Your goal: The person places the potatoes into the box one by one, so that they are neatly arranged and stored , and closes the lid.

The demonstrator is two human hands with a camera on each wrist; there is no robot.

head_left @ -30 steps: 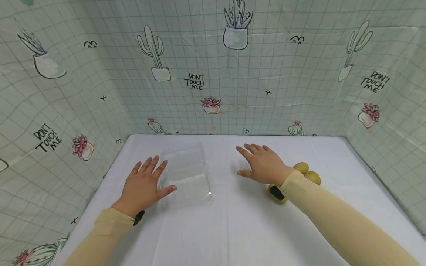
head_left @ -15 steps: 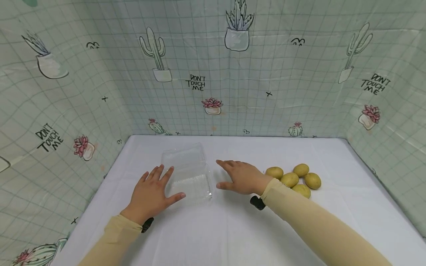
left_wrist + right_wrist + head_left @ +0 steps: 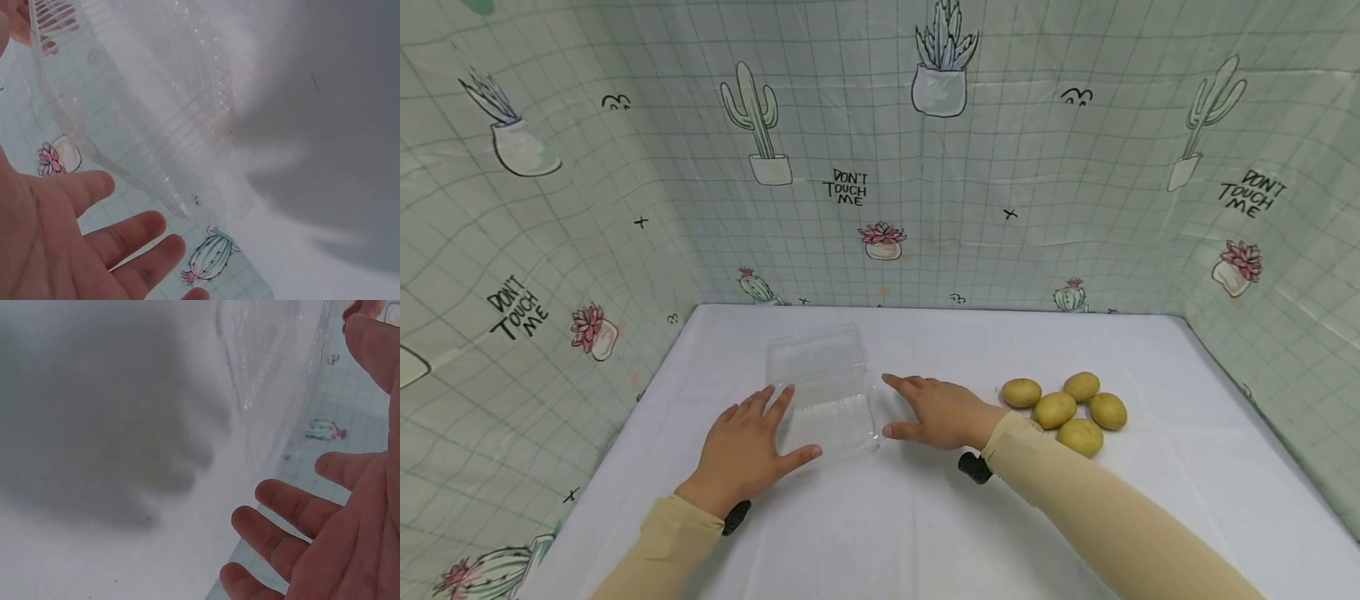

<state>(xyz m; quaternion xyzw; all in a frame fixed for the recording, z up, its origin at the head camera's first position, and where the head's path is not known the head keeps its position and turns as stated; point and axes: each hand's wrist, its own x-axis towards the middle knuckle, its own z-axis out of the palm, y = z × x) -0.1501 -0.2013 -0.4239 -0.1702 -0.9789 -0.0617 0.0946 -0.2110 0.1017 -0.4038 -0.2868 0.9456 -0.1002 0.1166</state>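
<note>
Potatoes: count five; lie in one loose cluster at the right of the table, just beyond the right sleeve.
Clear box: counts one; lies unfolded left of centre, base nearer, lid laid back toward the printed curtain.
Left hand: reaches to the near left side of the box, fingers and thumb spread apart; cannot tell whether touching.
Right hand: reaches to the right side of the box, thumb held apart from the fingers; cannot tell whether touching.
Black wrist pieces: count two, one at each wrist.
Head view alone: shows the five potatoes and both sleeves.
Left wrist view alone: shows the left palm and fine ribs along the box wall.
Right wrist view alone: shows the right palm, finger-shaped shadows on the table beside a box corner.
Edges: run close behind the lid at the back of the table; slant outward at left and right.
Room: spans white table from the box to the bottom of the head view, also between lid and potatoes.
</note>
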